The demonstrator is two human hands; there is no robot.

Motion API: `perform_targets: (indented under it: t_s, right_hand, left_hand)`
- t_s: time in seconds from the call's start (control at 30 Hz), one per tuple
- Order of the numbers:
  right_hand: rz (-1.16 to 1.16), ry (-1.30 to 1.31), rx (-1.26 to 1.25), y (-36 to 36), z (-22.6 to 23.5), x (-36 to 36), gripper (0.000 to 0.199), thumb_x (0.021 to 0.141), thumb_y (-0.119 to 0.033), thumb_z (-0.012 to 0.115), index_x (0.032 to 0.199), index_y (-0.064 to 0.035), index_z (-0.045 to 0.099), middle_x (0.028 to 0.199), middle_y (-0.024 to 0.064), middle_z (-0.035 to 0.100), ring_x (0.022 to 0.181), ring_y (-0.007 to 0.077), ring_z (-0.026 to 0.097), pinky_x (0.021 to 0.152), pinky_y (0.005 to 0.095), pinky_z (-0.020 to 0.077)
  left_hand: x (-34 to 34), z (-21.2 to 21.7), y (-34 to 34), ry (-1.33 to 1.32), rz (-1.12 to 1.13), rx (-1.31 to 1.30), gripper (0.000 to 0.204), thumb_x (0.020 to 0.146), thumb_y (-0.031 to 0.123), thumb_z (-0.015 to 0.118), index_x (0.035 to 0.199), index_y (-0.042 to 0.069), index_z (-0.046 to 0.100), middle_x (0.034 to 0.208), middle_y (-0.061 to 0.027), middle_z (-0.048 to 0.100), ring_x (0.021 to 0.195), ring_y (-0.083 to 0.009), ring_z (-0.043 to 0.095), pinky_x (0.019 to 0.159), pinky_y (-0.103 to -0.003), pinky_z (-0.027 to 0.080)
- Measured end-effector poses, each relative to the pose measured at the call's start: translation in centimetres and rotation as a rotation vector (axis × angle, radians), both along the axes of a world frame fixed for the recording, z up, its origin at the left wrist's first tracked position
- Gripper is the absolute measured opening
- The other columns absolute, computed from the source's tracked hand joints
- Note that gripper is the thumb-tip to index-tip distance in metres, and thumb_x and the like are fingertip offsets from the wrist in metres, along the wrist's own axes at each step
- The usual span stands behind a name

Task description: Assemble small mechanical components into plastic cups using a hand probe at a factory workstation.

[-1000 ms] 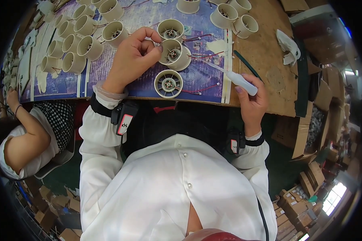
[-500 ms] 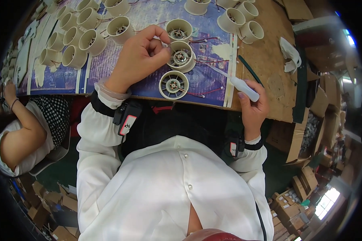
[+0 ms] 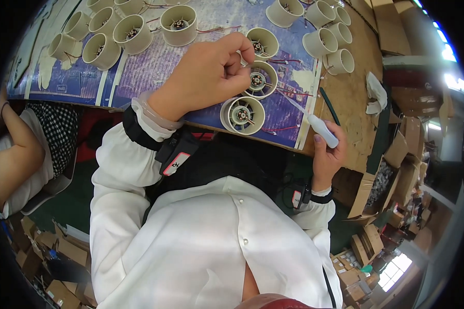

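Note:
In my right hand (image 3: 329, 154) is a tool with a pale, thick handle (image 3: 323, 131) and a thin tapering shaft. Its tip points up and left toward the nearest cream fan housings. My left hand (image 3: 211, 74) is closed in a pinch at the left rim of the middle fan housing (image 3: 265, 92); what the fingers hold, if anything, is hidden. A nearer fan housing (image 3: 224, 117), open side up, shows its hub and blades below that hand. Behind the pinch, a third fan housing (image 3: 274, 45) is partly covered by the fingers. Thin wires with small plugs trail right from these housings.
Several more fan housings (image 3: 134, 35) stand at the back left, and another group (image 3: 319, 42) at the back right. A dark green strip (image 3: 327, 103) and a crumpled white cloth (image 3: 376, 94) lie on the brown tabletop (image 3: 353, 116). At the left sits another person (image 3: 23, 149).
The view has shifted, so the table and housings appear farther right. My left hand remains pinched by the middle housing, and my right hand still holds the pale-handled tool.

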State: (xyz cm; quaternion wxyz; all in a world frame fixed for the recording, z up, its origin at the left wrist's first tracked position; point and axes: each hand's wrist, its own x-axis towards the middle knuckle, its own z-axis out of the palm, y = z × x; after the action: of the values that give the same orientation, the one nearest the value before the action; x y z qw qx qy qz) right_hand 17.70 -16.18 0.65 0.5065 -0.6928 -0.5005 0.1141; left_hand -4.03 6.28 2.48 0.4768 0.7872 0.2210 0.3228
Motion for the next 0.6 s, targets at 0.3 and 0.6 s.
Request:
perform_targets:
  t_s: [0.3,0.6]
  right_hand:
    - [0.004,-0.121,-0.03,-0.6,0.1,0.4,0.031,0.084,-0.004,0.071,0.113,-0.0012,0.06,0.11,0.0102,0.062,0.1,0.0188,0.059,0.09,0.0305,0.0461]
    - [0.085,-0.326,0.011,-0.1,1.4,0.1,0.035,0.078,-0.001,0.075,0.11,-0.0022,0.06,0.105,0.0119,0.062,0.092,0.0218,0.059,0.084,0.0305,0.0463]
  left_hand:
    - [0.0,-0.1,0.1,-0.007,-0.01,0.085,0.018,0.076,0.004,0.063,0.093,0.005,0.056,0.053,-0.0044,0.051,0.046,-0.0185,0.05,0.048,-0.031,0.038]
    - [0.0,-0.1,-0.1,-0.016,-0.004,0.045,0.019,0.076,0.004,0.063,0.093,0.005,0.056,0.052,-0.0051,0.049,0.045,-0.0196,0.049,0.047,-0.033,0.037]
